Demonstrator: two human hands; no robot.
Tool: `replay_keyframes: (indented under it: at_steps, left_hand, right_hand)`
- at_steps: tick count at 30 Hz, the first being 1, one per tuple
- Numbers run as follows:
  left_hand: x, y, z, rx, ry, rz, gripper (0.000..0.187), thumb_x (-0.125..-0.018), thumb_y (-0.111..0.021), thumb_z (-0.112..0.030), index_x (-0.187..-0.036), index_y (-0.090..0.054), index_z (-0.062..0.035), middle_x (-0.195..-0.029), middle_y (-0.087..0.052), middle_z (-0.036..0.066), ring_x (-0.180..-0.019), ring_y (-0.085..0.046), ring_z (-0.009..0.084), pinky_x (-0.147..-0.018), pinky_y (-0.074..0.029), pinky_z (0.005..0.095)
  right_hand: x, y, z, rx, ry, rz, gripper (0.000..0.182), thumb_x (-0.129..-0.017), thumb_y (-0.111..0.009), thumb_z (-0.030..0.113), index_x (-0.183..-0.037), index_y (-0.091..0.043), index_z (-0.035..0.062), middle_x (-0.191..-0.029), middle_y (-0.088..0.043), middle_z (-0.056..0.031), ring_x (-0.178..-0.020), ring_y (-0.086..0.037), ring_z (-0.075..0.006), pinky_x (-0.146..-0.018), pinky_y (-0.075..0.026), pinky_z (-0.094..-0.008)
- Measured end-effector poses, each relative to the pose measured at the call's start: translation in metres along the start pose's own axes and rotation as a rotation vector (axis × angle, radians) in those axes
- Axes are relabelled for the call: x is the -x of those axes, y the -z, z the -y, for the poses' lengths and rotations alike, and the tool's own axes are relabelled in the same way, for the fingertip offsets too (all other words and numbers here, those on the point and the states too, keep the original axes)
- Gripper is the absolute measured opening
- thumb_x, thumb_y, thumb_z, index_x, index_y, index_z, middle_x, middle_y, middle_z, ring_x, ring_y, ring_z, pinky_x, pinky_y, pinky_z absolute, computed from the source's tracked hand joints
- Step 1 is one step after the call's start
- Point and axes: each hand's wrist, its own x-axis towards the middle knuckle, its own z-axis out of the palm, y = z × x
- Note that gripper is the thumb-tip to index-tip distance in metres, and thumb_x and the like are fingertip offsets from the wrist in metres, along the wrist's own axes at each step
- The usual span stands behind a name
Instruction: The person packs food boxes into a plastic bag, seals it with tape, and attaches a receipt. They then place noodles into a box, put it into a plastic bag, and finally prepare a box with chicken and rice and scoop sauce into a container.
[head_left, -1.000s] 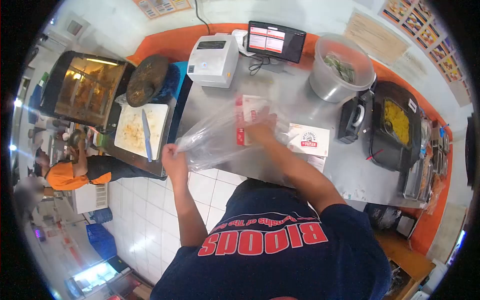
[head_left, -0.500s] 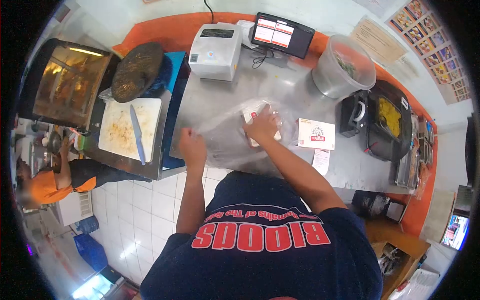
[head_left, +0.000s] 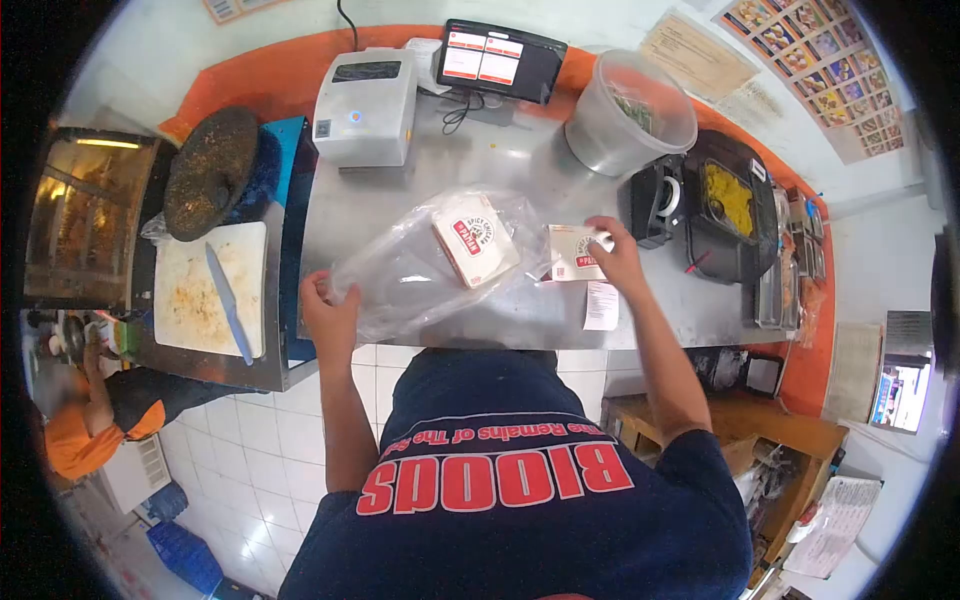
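Note:
A clear plastic bag lies on the steel counter with a white printed food box inside it. My left hand pinches the bag's open edge at the left. To the right of the bag, a second food box of the same print sits on the counter. My right hand grips this box at its right side, with the fingers over its top and edge. A white paper slip sticks out below that box.
Behind are a label printer, a monitor and a clear bucket. A black container of yellow food stands right. At left, a knife lies on a cutting board near a stone mortar. A co-worker stands far left.
My right hand has left the box in the bag and moved right onto the second box. My left hand stays at the bag's edge. The camera view has shifted right.

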Motion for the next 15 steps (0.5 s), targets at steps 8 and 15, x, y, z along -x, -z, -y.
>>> replay_keyframes:
  at_steps: [8, 15]
  left_hand:
    - [0.0, -0.003, -0.005, 0.17, -0.021, 0.137, 0.057, -0.077, -0.081, -0.008, -0.127, -0.055, -0.0052, -0.111, -0.058, 0.01, -0.096, -0.058, 0.0195, -0.085, -0.047, 0.0322]
    - [0.007, -0.009, 0.017, 0.316, 0.05, 0.014, 0.05, -0.08, -0.081, -0.006, -0.123, -0.055, -0.0044, -0.108, -0.055, 0.006, -0.087, -0.054, 0.0146, -0.079, -0.045, 0.0279]
  right_hand:
    - [-0.044, 0.012, -0.048, 1.087, 0.246, 0.213, 0.127, -0.05, -0.092, 0.038, -0.157, -0.025, 0.0188, -0.152, -0.039, -0.0157, -0.144, -0.03, -0.0435, -0.117, -0.007, -0.0663]
    - [-0.071, 0.049, -0.001, 0.688, 0.305, -0.148, 0.098, -0.055, -0.086, 0.039, -0.138, -0.048, 0.0034, -0.122, -0.056, -0.0264, -0.116, -0.052, -0.0406, -0.102, -0.041, -0.0486]
